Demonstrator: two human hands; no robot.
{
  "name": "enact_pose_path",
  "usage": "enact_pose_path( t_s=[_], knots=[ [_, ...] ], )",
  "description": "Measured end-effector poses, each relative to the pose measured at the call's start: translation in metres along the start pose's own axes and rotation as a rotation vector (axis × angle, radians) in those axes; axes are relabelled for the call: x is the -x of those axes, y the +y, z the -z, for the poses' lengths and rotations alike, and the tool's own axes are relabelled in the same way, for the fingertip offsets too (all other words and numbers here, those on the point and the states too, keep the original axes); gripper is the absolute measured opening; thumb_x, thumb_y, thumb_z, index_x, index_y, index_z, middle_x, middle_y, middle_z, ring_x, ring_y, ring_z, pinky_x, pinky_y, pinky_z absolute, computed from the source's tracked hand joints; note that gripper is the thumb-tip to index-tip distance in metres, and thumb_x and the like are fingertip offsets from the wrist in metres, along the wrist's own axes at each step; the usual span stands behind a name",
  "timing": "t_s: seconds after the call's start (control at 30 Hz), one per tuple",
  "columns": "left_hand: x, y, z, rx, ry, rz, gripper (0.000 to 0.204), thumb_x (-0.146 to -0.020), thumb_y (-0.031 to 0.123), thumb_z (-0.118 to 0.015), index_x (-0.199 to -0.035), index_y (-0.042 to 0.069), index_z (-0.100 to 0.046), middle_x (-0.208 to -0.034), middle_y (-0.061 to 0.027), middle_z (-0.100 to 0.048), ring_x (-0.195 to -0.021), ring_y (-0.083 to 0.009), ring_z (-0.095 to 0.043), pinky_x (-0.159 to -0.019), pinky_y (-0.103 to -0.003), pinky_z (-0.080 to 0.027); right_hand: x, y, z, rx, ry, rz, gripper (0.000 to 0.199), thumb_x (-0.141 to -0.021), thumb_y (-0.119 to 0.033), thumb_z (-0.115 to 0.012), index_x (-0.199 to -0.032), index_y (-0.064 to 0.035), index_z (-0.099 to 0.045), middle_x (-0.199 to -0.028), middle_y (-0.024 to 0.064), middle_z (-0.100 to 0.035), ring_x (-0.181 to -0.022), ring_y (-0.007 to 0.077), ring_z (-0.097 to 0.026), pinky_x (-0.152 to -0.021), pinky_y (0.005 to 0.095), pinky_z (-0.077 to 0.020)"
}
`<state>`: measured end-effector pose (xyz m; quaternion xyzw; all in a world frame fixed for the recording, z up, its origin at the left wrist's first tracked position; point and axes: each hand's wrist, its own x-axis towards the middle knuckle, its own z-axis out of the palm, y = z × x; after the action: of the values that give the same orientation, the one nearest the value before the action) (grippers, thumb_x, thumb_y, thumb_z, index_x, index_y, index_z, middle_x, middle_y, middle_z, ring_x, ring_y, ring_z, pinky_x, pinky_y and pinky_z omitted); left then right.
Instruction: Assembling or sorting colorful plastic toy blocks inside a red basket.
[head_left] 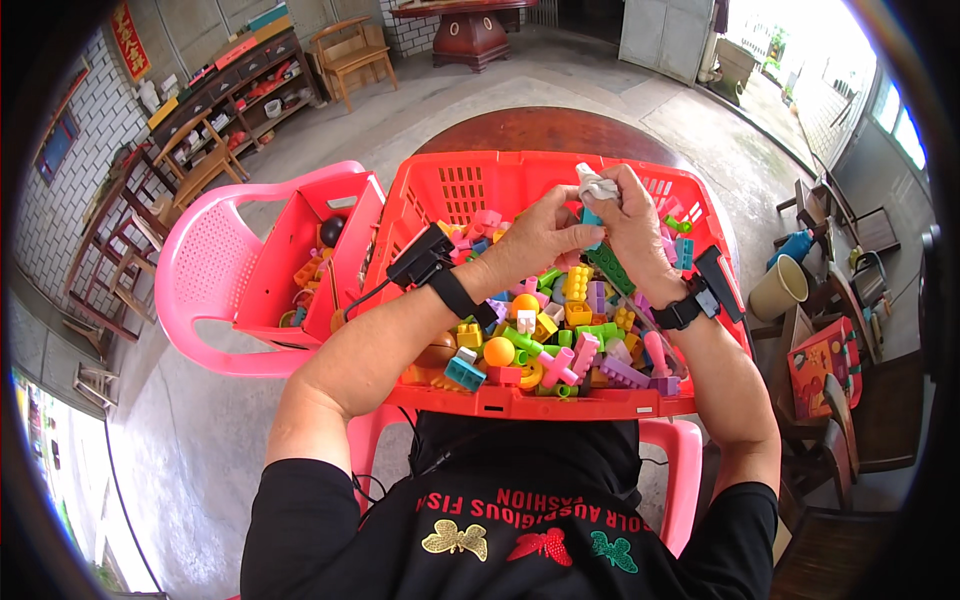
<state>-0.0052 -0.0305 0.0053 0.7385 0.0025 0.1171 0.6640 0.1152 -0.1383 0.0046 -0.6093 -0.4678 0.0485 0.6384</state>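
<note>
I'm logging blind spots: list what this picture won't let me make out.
Head view, all:
Floor of the basket: hidden under the blocks.
Blue block: partly covered by the left hand and cloth.
Table: partly hidden by the basket.
Items on the shelf: too small to name.
Yard: washed out by glare.

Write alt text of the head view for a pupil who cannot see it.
A person's left hand and right hand together hold a crumpled white cloth and a teal block above a red basket of colourful toy blocks. A pink chair at left bears a red box.
</note>
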Motion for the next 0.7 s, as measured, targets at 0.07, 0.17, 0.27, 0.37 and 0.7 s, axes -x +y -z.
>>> enact_pose_path(
  t_s=[0.07, 0.17, 0.27, 0.37, 0.7],
  knots=[
    [0.0, 0.001, 0.001, 0.023, 0.012, 0.045, 0.055, -0.083, 0.013, -0.068, -0.127, 0.004, -0.036, -0.084, -0.004, -0.057, -0.069, -0.0089, -0.054, -0.061, -0.022, -0.045, 0.003, -0.004, -0.002, 0.047, -0.023, 0.012, 0.015, -0.085, -0.013, -0.062, -0.093, -0.0043, -0.053, -0.078, 0.0024, -0.056, -0.075, 0.009, -0.051, -0.065, 0.0263, -0.0442],
    [-0.003, -0.017, 0.009, -0.215, 0.106, -0.108, 0.055, -0.081, 0.011, -0.069, -0.126, 0.005, -0.038, -0.086, -0.0054, -0.058, -0.071, -0.0114, -0.057, -0.063, -0.025, -0.047, 0.002, -0.01, -0.006, -0.019, -0.085, -0.043, 0.014, -0.085, -0.013, -0.062, -0.093, -0.0048, -0.054, -0.079, 0.001, -0.056, -0.076, 0.0083, -0.051, -0.065, 0.0254, -0.0435],
    [-0.006, -0.021, 0.007, -0.305, 0.247, -0.243, 0.057, -0.069, 0.013, -0.077, -0.115, 0.003, -0.045, -0.078, -0.0099, -0.062, -0.07, -0.0209, -0.064, -0.063, -0.033, -0.05, 0.002, -0.009, -0.003, -0.208, -0.128, -0.143, 0.013, -0.084, -0.011, -0.063, -0.092, -0.0051, -0.054, -0.081, -0.0008, -0.056, -0.077, 0.0073, -0.051, -0.066, 0.024, -0.0425],
    [-0.004, -0.016, 0.004, -0.375, 0.247, -0.203, 0.058, -0.068, 0.012, -0.077, -0.115, 0.004, -0.046, -0.081, -0.0106, -0.063, -0.074, -0.0227, -0.065, -0.066, -0.034, -0.051, 0.002, -0.005, 0.001, -0.294, -0.141, -0.168, 0.011, -0.084, -0.009, -0.062, -0.093, -0.0059, -0.055, -0.085, -0.0024, -0.056, -0.079, 0.006, -0.05, -0.068, 0.0222, -0.0416],
    [0.001, -0.01, 0.002, -0.479, 0.331, -0.291, 0.056, -0.064, 0.007, -0.076, -0.113, 0.004, -0.048, -0.089, -0.0114, -0.059, -0.077, -0.025, -0.062, -0.068, -0.036, -0.05, 0.002, -0.009, 0.0, -0.449, -0.21, -0.315, 0.019, -0.085, -0.016, -0.064, -0.099, -0.0063, -0.055, -0.09, 0.0004, -0.057, -0.085, 0.0085, -0.052, -0.068, 0.0252, -0.0429]
  ],
)
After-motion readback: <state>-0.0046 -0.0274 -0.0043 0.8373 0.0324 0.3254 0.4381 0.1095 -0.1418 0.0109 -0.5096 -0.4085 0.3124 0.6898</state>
